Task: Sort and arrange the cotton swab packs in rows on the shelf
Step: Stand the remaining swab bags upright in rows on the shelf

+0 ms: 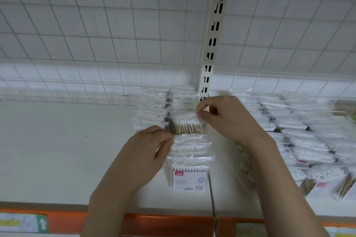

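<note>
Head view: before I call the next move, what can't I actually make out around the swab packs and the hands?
- Front pack label: print too small and soft to read.
- Packs on the right: motion blur smears them; no count possible.
- Packs under the right hand and forearm: hidden.
- Left hand grip: fingertips hidden against the row, so what they pinch is unclear.
- Shelf left end: cut off by the frame edge.

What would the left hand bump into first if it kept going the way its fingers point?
Probably the cotton swab packs in the middle row: the left hand points right, its fingertips already at their plastic edge. Depth is hard to judge.
</note>
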Demonstrator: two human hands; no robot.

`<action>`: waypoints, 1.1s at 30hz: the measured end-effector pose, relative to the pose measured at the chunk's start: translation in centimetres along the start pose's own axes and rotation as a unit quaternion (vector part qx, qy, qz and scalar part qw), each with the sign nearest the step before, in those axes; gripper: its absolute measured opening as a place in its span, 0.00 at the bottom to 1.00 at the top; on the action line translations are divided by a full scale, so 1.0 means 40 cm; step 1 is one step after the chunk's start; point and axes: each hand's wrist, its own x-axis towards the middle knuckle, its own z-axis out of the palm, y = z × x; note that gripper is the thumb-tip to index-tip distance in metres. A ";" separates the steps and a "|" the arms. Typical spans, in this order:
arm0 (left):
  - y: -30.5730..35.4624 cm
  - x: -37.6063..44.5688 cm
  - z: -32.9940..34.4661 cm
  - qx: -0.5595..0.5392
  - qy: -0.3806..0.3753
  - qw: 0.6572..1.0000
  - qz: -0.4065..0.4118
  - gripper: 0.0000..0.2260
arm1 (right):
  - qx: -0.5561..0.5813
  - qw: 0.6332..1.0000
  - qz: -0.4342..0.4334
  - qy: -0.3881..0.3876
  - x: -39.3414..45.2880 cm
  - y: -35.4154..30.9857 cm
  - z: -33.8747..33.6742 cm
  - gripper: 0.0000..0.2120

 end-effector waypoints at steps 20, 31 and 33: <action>-0.008 0.009 -0.004 -0.004 0.004 1.000 0.013 0.09 | 0.079 0.986 -0.029 0.147 -0.061 -0.037 -0.087 0.08; -0.011 0.008 -0.012 -0.004 0.012 1.000 0.017 0.09 | 0.000 0.990 -0.069 0.119 -0.042 -0.030 -0.050 0.10; -0.014 0.008 -0.012 -0.009 0.014 1.000 0.015 0.08 | 0.003 0.991 -0.075 0.110 -0.040 -0.034 -0.038 0.09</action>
